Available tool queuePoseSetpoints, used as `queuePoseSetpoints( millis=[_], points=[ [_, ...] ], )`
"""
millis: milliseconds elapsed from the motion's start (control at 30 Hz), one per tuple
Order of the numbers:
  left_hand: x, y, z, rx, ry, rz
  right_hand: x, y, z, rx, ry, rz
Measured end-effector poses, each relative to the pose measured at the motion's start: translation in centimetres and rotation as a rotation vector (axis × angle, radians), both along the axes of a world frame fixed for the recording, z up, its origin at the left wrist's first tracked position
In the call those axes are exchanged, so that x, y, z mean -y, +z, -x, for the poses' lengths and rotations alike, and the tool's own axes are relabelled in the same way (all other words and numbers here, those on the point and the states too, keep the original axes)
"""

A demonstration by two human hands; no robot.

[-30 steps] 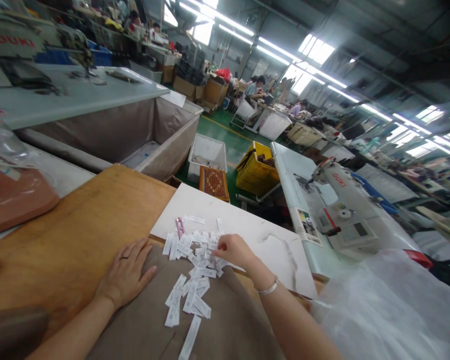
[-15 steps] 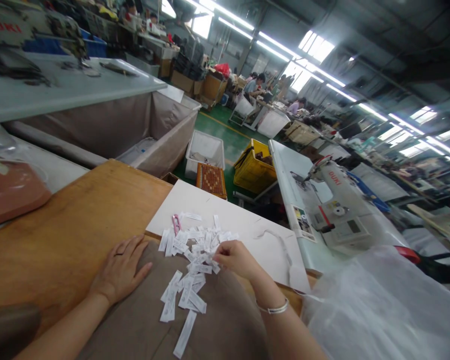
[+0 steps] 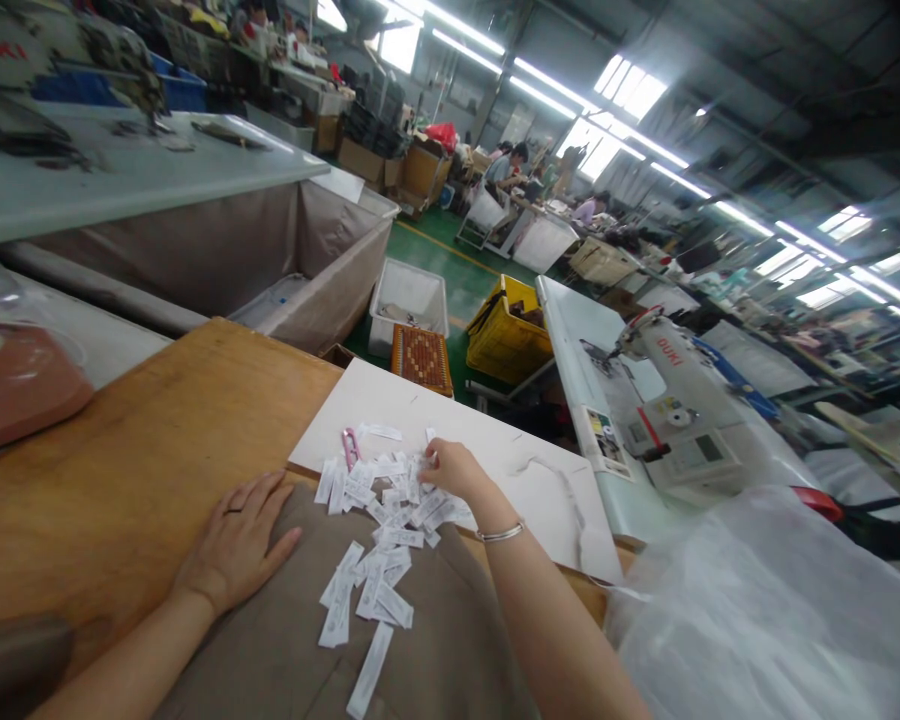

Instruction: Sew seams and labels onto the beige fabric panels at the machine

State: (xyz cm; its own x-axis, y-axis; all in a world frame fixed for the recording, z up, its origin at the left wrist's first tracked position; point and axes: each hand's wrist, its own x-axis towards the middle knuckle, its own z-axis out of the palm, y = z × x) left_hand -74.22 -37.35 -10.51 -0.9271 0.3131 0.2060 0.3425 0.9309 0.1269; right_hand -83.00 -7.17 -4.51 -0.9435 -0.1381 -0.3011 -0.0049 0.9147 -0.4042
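Observation:
A loose pile of small white printed labels lies across a brown cloth and the edge of a white board. My right hand reaches into the top of the pile, fingers bunched against the labels. Whether it pinches one is hidden. A small pink-handled cutter lies just left of those fingertips, on the board. My left hand rests flat on the cloth with its fingers apart, left of the labels, holding nothing.
A wooden table top spreads left of the cloth. To the right stand a white DUKI sewing machine and a clear plastic sheet. Beyond the table are a yellow crate, a white crate and co-workers at distant benches.
My right hand has moved up and left, further into the pile, and some labels now lie below it. The view has shifted slightly. My left hand stays in place.

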Motion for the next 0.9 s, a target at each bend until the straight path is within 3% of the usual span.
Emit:
queuePoseSetpoints(
  millis=[167, 367, 467, 600, 767, 900],
  points=[
    [0.1, -0.3, 0.0, 0.017, 0.026, -0.038, -0.2, -0.5, -0.4, -0.013, 0.005, 0.029],
    [0.0, 0.0, -0.1, 0.028, 0.021, -0.028, -2.0, 3.1, -1.6, -0.010, -0.013, 0.176],
    [-0.2, 0.3, -0.1, 0.032, 0.018, 0.012, -1.7, 4.2, -2.3, 0.051, 0.035, 0.206],
    [-0.3, 0.4, 0.0, 0.015, 0.016, 0.023, 0.4, 3.0, -3.8, 0.104, 0.100, 0.170],
    [-0.2, 0.3, 0.0, 0.006, 0.012, 0.022, 2.5, 0.1, -5.2, 0.051, -0.024, 0.077],
    [0.0, 0.1, 0.0, 0.001, 0.006, 0.034, 2.9, -0.8, -5.7, 0.048, -0.082, 0.124]
  ],
)
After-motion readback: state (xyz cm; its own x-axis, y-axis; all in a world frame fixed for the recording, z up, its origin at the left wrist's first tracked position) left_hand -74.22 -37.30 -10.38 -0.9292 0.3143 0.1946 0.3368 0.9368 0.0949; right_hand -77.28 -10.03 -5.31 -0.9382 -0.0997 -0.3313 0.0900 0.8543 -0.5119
